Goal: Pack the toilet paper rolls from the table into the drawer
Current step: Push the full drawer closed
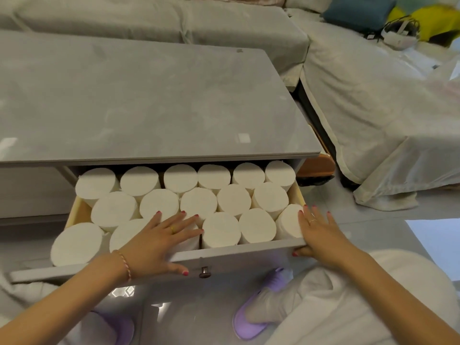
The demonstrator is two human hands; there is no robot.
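Note:
The drawer (224,256) of the grey table (149,103) stands pulled out below the tabletop. Several white toilet paper rolls (220,229) fill it, upright in three rows. My left hand (161,241) lies flat on the front-row rolls, fingers spread, thumb over the drawer's front panel near the small knob (205,272). My right hand (317,232) rests on the drawer's front right corner, fingers spread against the rightmost front roll, thumb hooked under the panel's top edge. The tabletop carries no rolls.
A covered grey sofa (174,21) runs behind the table and down the right side (373,108). A white headset (400,33) and cushions lie at the top right. My knees and purple slippers (251,319) are on the glossy floor below the drawer.

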